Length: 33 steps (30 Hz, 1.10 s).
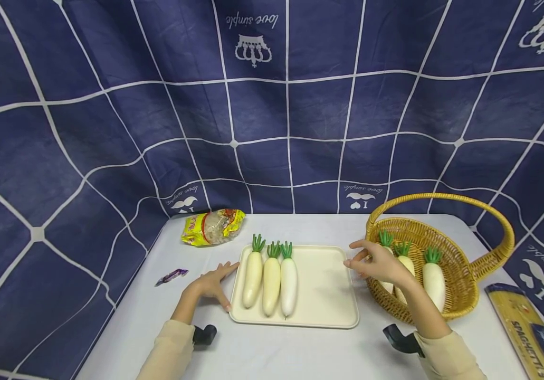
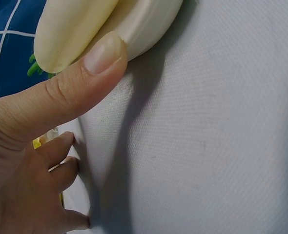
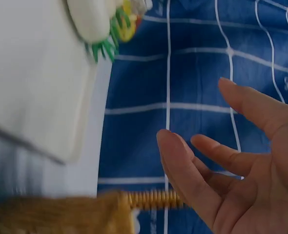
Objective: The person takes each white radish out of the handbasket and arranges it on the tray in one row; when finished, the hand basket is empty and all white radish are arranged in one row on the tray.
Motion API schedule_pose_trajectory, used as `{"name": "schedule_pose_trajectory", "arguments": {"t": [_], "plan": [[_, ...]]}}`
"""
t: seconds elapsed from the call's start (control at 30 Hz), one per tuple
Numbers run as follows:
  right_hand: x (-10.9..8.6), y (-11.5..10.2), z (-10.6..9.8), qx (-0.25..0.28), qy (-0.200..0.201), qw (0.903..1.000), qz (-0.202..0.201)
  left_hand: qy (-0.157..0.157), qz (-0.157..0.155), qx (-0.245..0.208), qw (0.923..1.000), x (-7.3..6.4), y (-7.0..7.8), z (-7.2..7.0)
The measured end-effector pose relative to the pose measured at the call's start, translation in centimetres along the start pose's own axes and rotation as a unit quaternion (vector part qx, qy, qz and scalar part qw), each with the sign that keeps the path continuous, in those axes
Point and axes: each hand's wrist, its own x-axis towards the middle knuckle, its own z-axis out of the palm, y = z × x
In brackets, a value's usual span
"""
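Note:
Three white radishes with green tops lie side by side on the left half of a cream tray. At the tray's left edge is my left hand, fingers spread, with the thumb right at the rim in the left wrist view. My right hand hangs between the tray and a wicker basket, its fingers loosely bent and holding nothing. Inside the basket lie three more radishes, partly hidden by my right hand and forearm.
A yellow food packet lies behind the tray at the back left. A small purple wrapper is left of my left hand. At the right edge lies a spaghetti pack. The basket's tall handle arches over it. A blue checked curtain hangs behind.

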Motion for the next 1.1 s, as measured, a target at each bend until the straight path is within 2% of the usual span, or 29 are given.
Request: {"name": "schedule_pose_trajectory", "arguments": {"t": [0.23, 0.37, 0.57, 0.77, 0.97, 1.1], "plan": [[-0.6, 1.7, -3.2, 0.015, -0.018, 0.9995, 0.022, -0.001, -0.007, 0.001, 1.0, 0.0, 0.0, 0.2], [-0.6, 2.4, -4.8, 0.003, -0.029, 0.9983, 0.051, 0.0, -0.01, 0.001, 0.9999, 0.0, 0.0, 0.2], [-0.2, 3.9, -6.8, -0.001, -0.032, 0.9969, 0.072, 0.0, -0.004, -0.001, 1.0, 0.0, 0.1, 0.0], [1.0, 5.4, -7.6, -0.006, -0.016, 0.9942, 0.106, -0.001, -0.003, -0.005, 1.0, 0.1, -0.1, -0.1], [2.0, 6.2, -7.9, -0.078, -0.019, 0.987, 0.139, -0.002, -0.011, -0.003, 0.9999, 0.2, -0.2, 0.0], [2.7, 6.5, -7.9, -0.088, -0.03, 0.9826, 0.161, -0.001, -0.013, 0.0, 0.9999, 0.2, -0.2, 0.0]]}}
